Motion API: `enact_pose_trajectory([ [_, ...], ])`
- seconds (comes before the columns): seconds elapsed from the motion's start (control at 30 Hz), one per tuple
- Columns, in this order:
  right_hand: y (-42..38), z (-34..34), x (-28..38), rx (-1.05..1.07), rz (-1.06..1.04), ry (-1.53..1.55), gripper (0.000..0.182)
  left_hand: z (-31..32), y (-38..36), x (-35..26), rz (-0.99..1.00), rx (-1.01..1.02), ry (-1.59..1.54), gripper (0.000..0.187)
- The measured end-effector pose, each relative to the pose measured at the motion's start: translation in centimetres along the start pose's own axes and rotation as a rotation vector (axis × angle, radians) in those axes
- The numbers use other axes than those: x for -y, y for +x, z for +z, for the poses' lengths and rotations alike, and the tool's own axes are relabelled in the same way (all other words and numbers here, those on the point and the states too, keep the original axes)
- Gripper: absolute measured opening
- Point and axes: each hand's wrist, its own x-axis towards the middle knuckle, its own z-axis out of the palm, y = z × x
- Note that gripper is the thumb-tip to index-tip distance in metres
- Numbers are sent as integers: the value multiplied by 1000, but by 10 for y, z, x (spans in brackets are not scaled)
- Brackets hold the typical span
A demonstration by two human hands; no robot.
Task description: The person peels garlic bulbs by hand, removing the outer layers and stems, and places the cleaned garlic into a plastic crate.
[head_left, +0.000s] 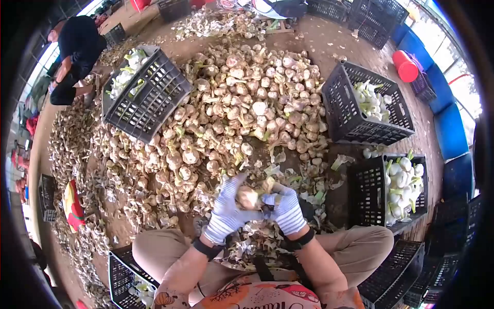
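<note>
Both my hands wear white-and-blue striped gloves and meet above my crossed legs. In my left hand (227, 210) a garlic bulb (248, 198) with loose brownish skin is gripped, its stalk end pointing toward the other hand. My right hand (286, 207) is closed right beside the bulb, at its stalk side. Something small and dark shows at those right fingertips, too blurred to name. Beyond the hands spreads a big heap of unpeeled garlic (260, 108). Torn skins and leaf scraps (252, 242) lie below the hands.
A tilted black crate (149, 98) with trimmed garlic rests on the heap at left. Two more garlic crates stand at right, one farther (368, 131) and one nearer (366, 190). Another crate (119, 275) sits by my left knee. A person in dark clothes (80, 49) bends at upper left.
</note>
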Motion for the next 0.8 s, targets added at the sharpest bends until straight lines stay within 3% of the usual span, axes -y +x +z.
enact_pose_trajectory([
  [0.07, -1, -2, 5, 23, 10, 19, 20, -2, 0, 6, -445, -12, -878, 85],
  [0.1, -7, 2, 13, 50, -23, -84, 23, -11, 4, 3, -580, 80, -1273, 95],
  [0.13, -12, 5, 20, 79, -56, -189, 26, -10, 4, 3, -579, 81, -1271, 95],
  [0.2, -12, 2, 22, 98, -139, -237, 27, -6, 1, 7, -583, 45, -1606, 93],
  [0.23, -5, -5, 18, 111, -482, -559, 27, -4, 1, 11, -576, 59, -1708, 82],
  [0.27, -2, -9, 16, 118, -827, -879, 27, -4, 1, 11, -576, 62, -1707, 82],
  [0.3, -8, -8, 15, 110, -566, -669, 24, -4, 3, 7, -588, 24, -1688, 77],
  [0.33, -8, -8, 13, 106, -569, -669, 24, -5, 5, 4, -600, -13, -1670, 72],
  [0.4, -7, -8, 8, 93, -240, -322, 24, 0, 7, 5, -623, -52, -1657, 72],
  [0.43, -12, 0, 17, 99, -135, -146, 28, 6, 8, 7, -528, -69, -1510, 73],
  [0.47, -8, -1, 10, 95, -137, -146, 28, 11, 9, 10, -435, -83, -1360, 75],
  [0.5, -3, 2, 3, 92, -150, -137, 27, 13, 6, 9, -299, -7, -987, 77],
  [0.53, -1, 2, 0, 89, -163, -127, 27, 13, 2, 7, -299, -2, -986, 77],
  [0.57, -3, -1, 1, 111, 52, 28, 22, 13, -1, 3, -327, -25, -929, 77],
  [0.67, -4, 2, 2, 138, -49, -19, 25, 0, -2, -8, -448, -102, -942, 68],
  [0.73, -6, 6, 5, 123, -45, -91, 31, -5, -3, -9, -666, -116, -1194, 60],
  [0.8, -2, 6, 4, 128, -167, -311, 33, -2, -4, -6, -696, -121, -1088, 60],
])
